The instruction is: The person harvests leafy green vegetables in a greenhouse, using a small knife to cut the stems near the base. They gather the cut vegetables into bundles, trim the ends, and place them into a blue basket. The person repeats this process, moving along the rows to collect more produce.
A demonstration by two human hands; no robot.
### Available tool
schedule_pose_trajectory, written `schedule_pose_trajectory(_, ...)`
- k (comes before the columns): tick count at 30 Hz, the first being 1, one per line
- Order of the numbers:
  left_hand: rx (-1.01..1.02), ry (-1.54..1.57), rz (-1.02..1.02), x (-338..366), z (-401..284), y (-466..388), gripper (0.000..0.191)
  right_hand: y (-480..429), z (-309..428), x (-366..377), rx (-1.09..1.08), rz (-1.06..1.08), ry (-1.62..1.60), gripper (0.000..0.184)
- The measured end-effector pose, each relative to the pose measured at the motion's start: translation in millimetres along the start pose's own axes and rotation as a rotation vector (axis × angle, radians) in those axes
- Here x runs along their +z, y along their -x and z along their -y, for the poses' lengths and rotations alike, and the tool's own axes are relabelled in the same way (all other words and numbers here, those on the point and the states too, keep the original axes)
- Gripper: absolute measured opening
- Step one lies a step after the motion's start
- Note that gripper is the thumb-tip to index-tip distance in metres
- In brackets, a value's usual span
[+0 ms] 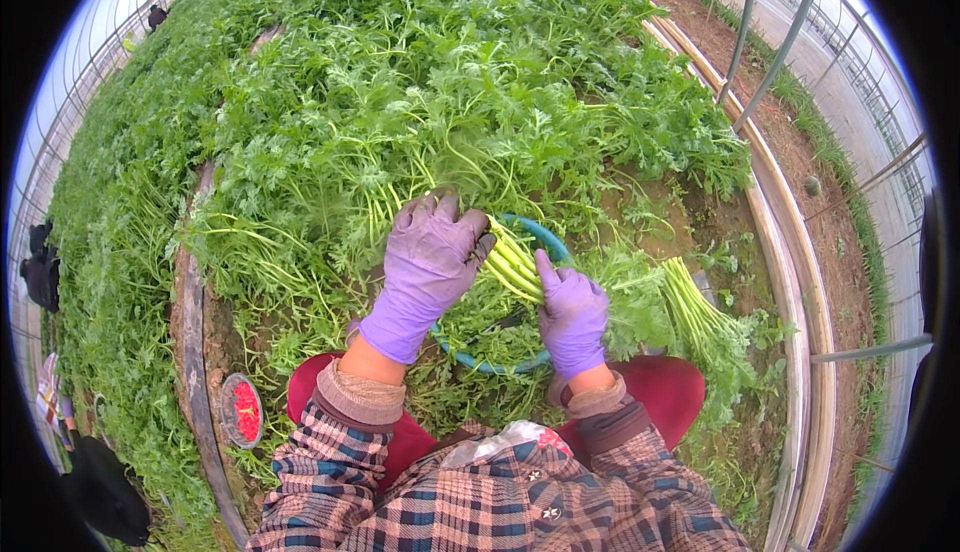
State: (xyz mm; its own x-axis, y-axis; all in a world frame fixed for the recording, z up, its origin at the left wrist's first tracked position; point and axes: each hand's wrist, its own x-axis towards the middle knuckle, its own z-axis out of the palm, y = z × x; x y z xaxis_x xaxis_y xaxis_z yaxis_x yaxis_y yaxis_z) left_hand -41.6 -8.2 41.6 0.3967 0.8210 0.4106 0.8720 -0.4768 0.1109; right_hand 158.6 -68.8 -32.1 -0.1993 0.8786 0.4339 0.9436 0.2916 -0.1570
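Observation:
My left hand [431, 267], in a dirt-stained purple glove, is closed around one end of a bunch of pale green stems [514, 263]. At the bunch's lower right end, my gloved right hand [574, 312] grips the stems with its fingers curled. Leaves at the left hand's side are partly hidden behind its fingers. Beneath both hands lies a round blue rim [544, 235], with loose leafy greens showing inside it. To the right, a bundle of cut leafy greens [686, 293] rests on the ground, its stem ends towards the plants.
Dense leafy greens [465, 87] grow ahead and leftward. A bowl of red pieces [244, 409] sits by a wooden board [196, 342] on the left. Wooden planks [802, 312] and metal poles [780, 49] border the right. Other people in dark clothing [105, 492] are at the far left.

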Motion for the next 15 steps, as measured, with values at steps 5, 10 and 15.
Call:
schedule_pose_trajectory(5, -0.21, 0.005, 0.104, 13, -2, 2, 0.025, -1, -1, -1, 0.113, 0.024, -0.033, 0.08)
schedule_pose_trajectory(10, -0.241, -0.046, 0.05, 20, -5, 4, 0.028, 0, -2, 1, 0.169, -0.032, -0.072, 0.083)
schedule_pose_trajectory(15, -0.287, 0.106, 0.144, 25, -1, 3, 0.036, 1, -2, 2, 0.12, -0.038, -0.009, 0.078)
